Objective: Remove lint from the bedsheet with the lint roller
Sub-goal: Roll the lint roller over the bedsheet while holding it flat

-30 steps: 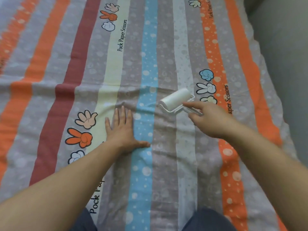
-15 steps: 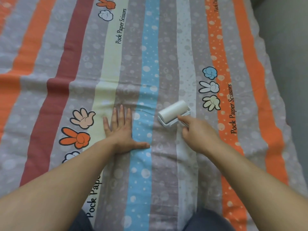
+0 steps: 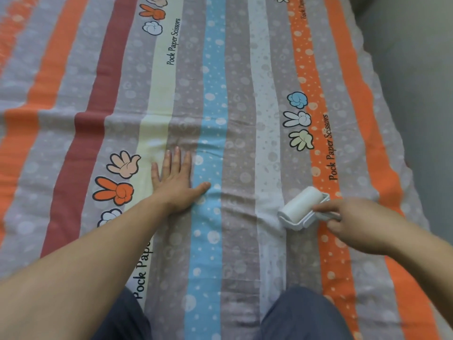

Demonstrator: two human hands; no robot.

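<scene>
The person is wearing dark blue-grey trousers (image 3: 304, 315), and the cloth is showing at the bottom edge of the view as two rounded, matte shapes with soft folds. The one over the left leg (image 3: 122, 317) is looking slightly darker. Both arms are showing bare right up to the frame edge: the left forearm (image 3: 85, 253) is filling the lower left corner, and the right forearm (image 3: 416, 261) is filling the lower right. The left hand (image 3: 174, 185) is showing its back, with short fingernails catching the light. The right hand (image 3: 355, 224) is showing its back and knuckles.
</scene>
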